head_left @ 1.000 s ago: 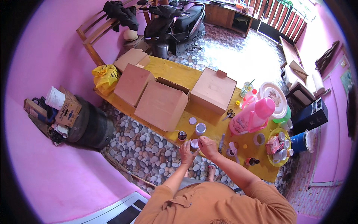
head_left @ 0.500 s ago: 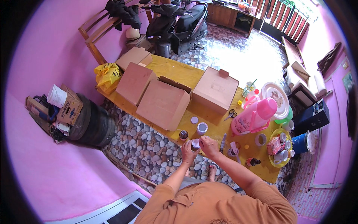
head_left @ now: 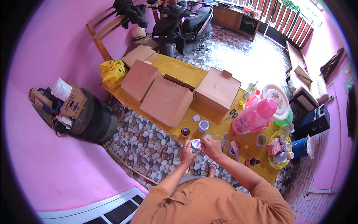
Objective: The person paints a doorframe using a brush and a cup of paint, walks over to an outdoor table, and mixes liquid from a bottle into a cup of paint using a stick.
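My left hand (head_left: 188, 154) is closed around a small jar (head_left: 196, 144) with a pale, round top, held just off the near edge of the yellow-covered table. Close on its right is my right hand (head_left: 211, 148), fingers pinched together. A small pale piece (head_left: 207, 137) shows at those fingertips; its kind is unclear, and so is whether it is gripped. Just beyond both hands stand a dark brown bottle (head_left: 185, 131) and a white, open-looking tub (head_left: 203, 126). A pale round lid (head_left: 196, 118) lies behind the tub.
Several cardboard boxes (head_left: 166, 100) cover the table's left and middle. On the right stand a pink jug (head_left: 253, 116), scissors (head_left: 232, 114), a white tape-like ring (head_left: 260, 140), another brown bottle (head_left: 252, 161) and a yellow tray (head_left: 275, 163) of cups. A scooter (head_left: 186, 26) is parked beyond.
The jar's top now shows as a pale ring tilted toward view. My right hand has shifted slightly right, away from it, and a pale piece shows at its fingertips. The view has shifted a little.
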`<act>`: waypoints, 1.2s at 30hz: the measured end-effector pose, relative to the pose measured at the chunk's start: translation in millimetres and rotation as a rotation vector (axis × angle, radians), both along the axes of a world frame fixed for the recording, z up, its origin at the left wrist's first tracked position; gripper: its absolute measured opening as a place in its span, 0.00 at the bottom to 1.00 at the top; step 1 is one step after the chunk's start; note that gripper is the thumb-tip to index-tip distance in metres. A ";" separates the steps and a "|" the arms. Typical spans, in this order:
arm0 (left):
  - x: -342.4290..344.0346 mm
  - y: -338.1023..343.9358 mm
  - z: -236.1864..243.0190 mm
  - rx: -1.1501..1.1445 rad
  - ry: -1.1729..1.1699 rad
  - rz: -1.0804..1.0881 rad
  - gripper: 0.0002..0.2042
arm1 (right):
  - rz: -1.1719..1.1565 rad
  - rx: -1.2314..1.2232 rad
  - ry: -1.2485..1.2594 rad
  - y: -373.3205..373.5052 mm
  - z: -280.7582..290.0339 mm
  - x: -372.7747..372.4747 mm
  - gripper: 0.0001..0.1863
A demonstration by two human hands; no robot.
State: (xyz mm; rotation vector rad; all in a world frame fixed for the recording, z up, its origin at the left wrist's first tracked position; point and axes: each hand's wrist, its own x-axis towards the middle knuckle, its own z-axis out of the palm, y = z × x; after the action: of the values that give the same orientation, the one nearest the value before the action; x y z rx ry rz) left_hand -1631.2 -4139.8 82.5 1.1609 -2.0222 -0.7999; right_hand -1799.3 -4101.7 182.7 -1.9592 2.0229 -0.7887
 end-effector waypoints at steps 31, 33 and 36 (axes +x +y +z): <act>30.6 13.5 162.0 -0.066 0.098 0.039 0.34 | 0.310 -0.202 0.011 0.9 149.2 17.0 0.05; 32.9 9.5 170.0 -0.103 0.118 0.034 0.33 | 0.269 -0.213 0.037 -4.9 159.4 17.6 0.05; 31.1 8.8 178.7 -0.079 0.145 0.037 0.34 | 0.285 -0.228 -0.002 -14.1 165.9 16.9 0.06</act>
State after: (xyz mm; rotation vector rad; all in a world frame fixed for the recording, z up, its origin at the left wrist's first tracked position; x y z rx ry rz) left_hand -1600.1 -4131.1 261.2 1.0614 -1.8910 -0.7570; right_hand -1782.4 -4115.8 348.6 -2.3004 1.6590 -0.9838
